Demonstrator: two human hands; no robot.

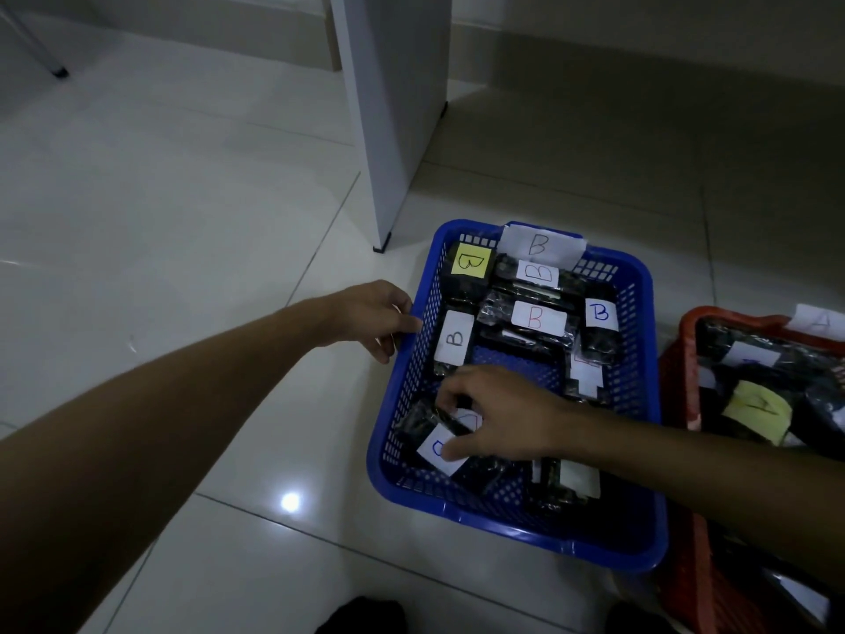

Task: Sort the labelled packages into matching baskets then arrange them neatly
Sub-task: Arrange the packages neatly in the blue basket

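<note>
A blue basket (512, 519) is seen on the tiled floor (183, 221) in the lower middle of the frame. A white paper tag marked B (542, 244) is fixed on its upper rim. Inside it, dark wrapped packages are laid, each with a label B: a yellow label (471, 263) in the upper left corner of the basket, a white label with a red letter (538, 318) in the middle, a white label with a blue letter (601, 314) at the right wall, and one more white label (454, 337) at the left wall.

The left hand (372, 320) is placed on the outer left rim of the blue basket, and its fingers are curled around the edge. The right hand (498, 414) is lowered into the near left part of the basket, where a dark package (418, 425) with a white label (439, 450) is pinched between its fingers and thumb. The letter on this label is partly covered and cannot be read with certainty.

A red basket (686, 359) is seen at the right edge of the frame, just beside the blue one. It carries a tag marked A (818, 320) and holds more dark packages, one with a yellow label (756, 411). A white furniture panel (393, 107) stands on the floor in the upper middle of the frame.
</note>
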